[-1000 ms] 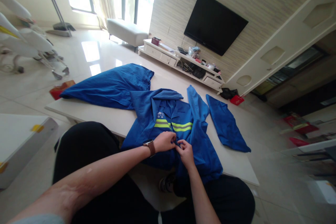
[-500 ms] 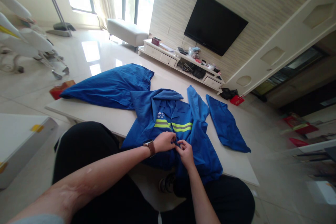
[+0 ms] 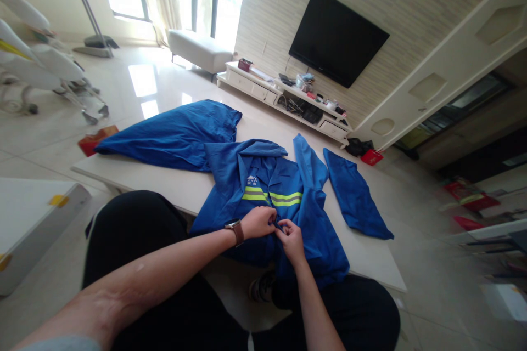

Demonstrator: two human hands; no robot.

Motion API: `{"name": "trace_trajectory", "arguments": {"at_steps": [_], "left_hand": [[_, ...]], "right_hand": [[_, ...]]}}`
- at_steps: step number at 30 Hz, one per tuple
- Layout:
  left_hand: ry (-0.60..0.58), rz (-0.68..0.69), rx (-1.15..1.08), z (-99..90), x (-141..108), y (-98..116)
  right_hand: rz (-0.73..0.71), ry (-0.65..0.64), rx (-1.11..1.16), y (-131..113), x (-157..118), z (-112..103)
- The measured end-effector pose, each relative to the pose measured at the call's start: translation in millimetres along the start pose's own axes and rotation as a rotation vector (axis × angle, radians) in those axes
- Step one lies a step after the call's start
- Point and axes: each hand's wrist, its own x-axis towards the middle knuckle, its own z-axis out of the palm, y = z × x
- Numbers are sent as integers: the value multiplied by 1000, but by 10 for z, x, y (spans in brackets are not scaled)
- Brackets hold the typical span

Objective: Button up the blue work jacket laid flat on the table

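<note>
A blue work jacket (image 3: 255,167) with yellow-green and grey reflective bands lies front up on a low white table (image 3: 152,180), its lower part hanging over the near edge. At its front opening, below the bands, my left hand (image 3: 258,221) pinches one edge of the cloth; a watch is on that wrist. My right hand (image 3: 291,238) pinches the jacket front just beside it, fingertips nearly meeting. Whatever small part lies between the fingertips is hidden. The jacket's sleeves are folded inward over the body.
Folded blue cloth (image 3: 354,192) lies right of the jacket, and a larger blue garment (image 3: 177,134) lies left. A red box (image 3: 96,140) stands beyond the table's left end. Farther off are a TV cabinet (image 3: 255,88) and a grey bench (image 3: 200,50). My knees flank the near edge.
</note>
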Motion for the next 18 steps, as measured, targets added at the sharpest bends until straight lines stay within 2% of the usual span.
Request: {"name": "trace_trajectory", "arguments": {"at_steps": [10,18], "left_hand": [[5,14,-13,3,12,-17],[3,31,-78,-69,34,-1]], "right_hand": [[-3,8,6,-21,4,4],[45,69,1,-29,30,41]]}}
